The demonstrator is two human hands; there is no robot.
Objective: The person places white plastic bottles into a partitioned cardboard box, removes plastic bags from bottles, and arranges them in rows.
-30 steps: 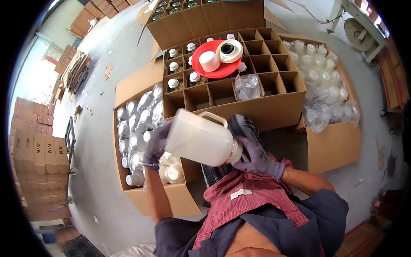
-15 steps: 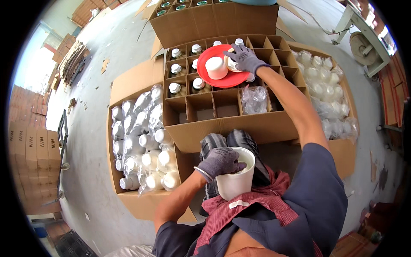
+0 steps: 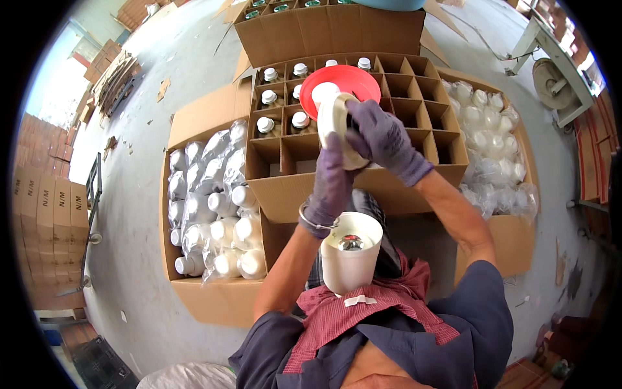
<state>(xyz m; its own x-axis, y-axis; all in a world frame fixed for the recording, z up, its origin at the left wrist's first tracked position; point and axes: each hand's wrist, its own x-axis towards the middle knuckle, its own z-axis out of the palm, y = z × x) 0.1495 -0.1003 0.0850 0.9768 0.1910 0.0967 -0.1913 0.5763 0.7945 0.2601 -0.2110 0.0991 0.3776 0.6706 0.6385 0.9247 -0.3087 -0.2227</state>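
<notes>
Both my hands, in grey-purple gloves, are raised above the near edge of a divided carton (image 3: 285,193). Between them is a cream, round, ring-like plastic part (image 3: 329,118), tilted up on its edge. My right hand (image 3: 389,137) grips its right side with curled fingers. My left hand (image 3: 330,181) closes on its lower left side. In my lap stands a white plastic tub (image 3: 343,269), with a shiny silvery surface inside. Behind the part, a red round tray (image 3: 366,84) rests on the carton dividers, holding a white cup-shaped piece (image 3: 322,91).
Several white-capped bottles (image 3: 267,97) fill cells at the carton's left. Open cartons of bagged white containers flank it, one left (image 3: 210,201) and one right (image 3: 486,136). A further carton (image 3: 327,32) stands behind, with a blue basin (image 3: 392,3) on it.
My right hand has lifted the ring-like part off the red tray and brought it nearer. My left hand has left the white tub and moved up to the part.
</notes>
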